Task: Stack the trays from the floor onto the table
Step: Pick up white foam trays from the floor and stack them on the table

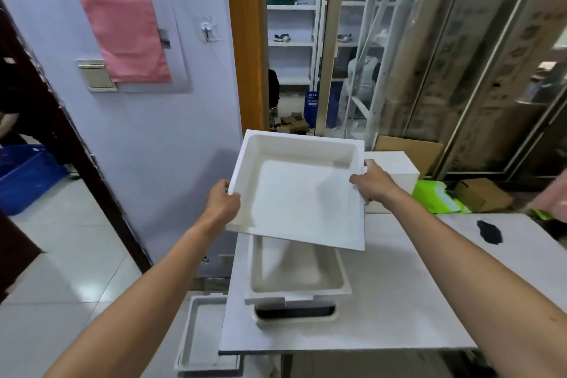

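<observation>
I hold a white foam tray (294, 193) in the air above the table (399, 301), tilted slightly down to the right. My left hand (222, 204) grips its left rim and my right hand (372, 182) grips its right rim. Directly beneath it, a stack of trays (296, 281) rests on the table's left part, the top one open side up. Another white tray (204, 337) lies on the floor at the table's left edge, partly hidden by the tabletop.
A white foam block (395, 169) stands behind the held tray. A black smear (490, 232) marks the table's right side. A blue crate (24, 175) sits on the tiled floor at left. Cardboard boxes (481, 193) and a green bag (435, 198) lie beyond the table.
</observation>
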A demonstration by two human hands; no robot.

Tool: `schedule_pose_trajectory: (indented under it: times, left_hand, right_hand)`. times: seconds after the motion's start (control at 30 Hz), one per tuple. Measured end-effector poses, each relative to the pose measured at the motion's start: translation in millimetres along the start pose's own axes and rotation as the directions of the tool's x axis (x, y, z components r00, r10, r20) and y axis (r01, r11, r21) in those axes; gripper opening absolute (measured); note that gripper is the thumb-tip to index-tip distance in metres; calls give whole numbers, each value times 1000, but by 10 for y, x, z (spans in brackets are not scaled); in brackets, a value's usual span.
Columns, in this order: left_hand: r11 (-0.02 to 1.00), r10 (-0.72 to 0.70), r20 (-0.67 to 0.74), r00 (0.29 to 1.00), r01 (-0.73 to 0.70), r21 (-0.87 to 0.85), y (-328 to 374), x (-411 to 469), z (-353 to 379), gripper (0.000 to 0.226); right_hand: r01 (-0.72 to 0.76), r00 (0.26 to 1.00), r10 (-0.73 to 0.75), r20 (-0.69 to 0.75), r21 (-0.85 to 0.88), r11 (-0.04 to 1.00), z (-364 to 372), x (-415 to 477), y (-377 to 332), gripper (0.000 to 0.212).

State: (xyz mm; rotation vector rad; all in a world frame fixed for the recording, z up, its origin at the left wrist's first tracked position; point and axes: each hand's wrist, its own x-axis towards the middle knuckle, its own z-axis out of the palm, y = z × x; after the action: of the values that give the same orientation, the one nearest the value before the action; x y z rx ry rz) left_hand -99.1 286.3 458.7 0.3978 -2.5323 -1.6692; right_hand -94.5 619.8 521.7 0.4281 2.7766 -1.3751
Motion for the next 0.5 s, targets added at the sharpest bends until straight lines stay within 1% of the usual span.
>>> schedule_pose_trajectory:
  times: [0.1, 0.27, 0.5]
  left_hand:
    - [1000, 6, -11, 1000, -6, -21, 14, -52, 14, 12]
    - [999, 24, -10, 1000, -24, -29, 26, -116, -14, 13]
    - [997, 70, 4, 998, -70, 8, 27, -101, -171, 10]
  right_hand:
    - [2, 1000, -2, -14, -8, 1000, -20, 24, 26, 36]
    - [10, 998, -13, -64, -44, 999, -15, 90, 18, 48]
    - [23, 992, -34, -122, -95, 995, -28, 120, -128, 60]
